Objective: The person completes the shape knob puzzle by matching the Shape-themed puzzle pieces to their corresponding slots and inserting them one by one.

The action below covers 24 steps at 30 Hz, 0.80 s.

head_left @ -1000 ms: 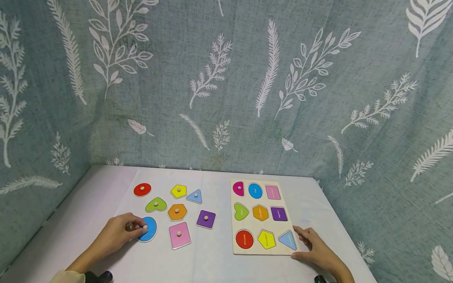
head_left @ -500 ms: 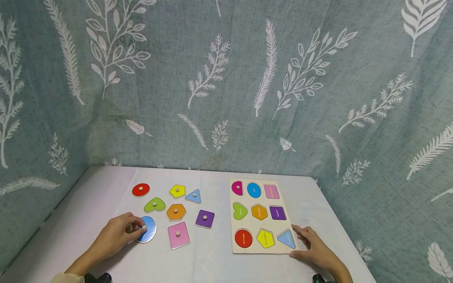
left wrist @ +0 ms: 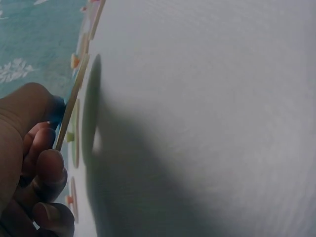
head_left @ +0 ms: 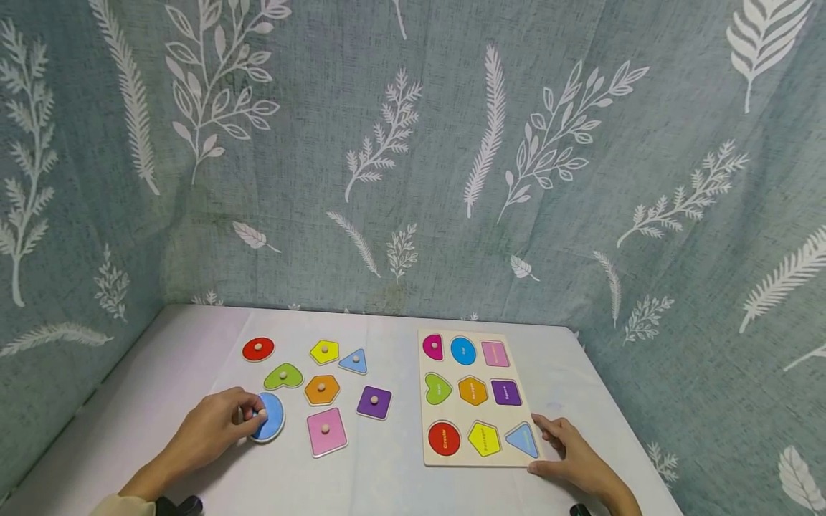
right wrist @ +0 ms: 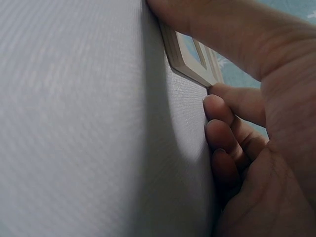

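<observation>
Left hand point(head_left: 216, 424), lower left of the frame: thumb and forefinger pinched on the knob of one blue oval piece point(head_left: 274, 417), raised just clear of the white tabletop point(head_left: 387, 487) and tilted, its shadow beneath in the left wrist view; right hand point(head_left: 574, 455), lower right: thumb and forefinger holding the lower right corner of one pale puzzle board point(head_left: 454, 413), flat, right of centre, with one magenta half-round piece point(head_left: 429, 351) in its upper left recess; loose knobbed pieces, left of centre: red round point(head_left: 250, 350), yellow pentagon point(head_left: 325, 346), light-blue triangle point(head_left: 353, 367), green heart point(head_left: 293, 376), orange hexagon point(head_left: 330, 390), pink square point(head_left: 332, 441), purple square point(head_left: 383, 404); backdrop: grey-green leaf-patterned cloth point(head_left: 439, 179)
</observation>
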Motion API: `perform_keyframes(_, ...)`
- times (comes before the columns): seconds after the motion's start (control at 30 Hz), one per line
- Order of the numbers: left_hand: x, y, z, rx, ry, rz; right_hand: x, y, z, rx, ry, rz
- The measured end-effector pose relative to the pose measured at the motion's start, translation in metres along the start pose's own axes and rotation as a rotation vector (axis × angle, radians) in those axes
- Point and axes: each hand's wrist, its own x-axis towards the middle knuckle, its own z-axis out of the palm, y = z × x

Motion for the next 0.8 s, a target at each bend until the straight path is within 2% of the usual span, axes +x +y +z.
perform_keyframes(0.37, 0.004, 0.010, -0.003, -0.004, 0.035, 0.039, 0.002, 0.001, 0.001, -0.023, 0.013, 0.010)
perform_keyframes(0.8, 0.016, 0.029, 0.001, 0.007, 0.050, 0.075, 0.001, 0.000, 0.001, -0.029, 0.018, 0.005)
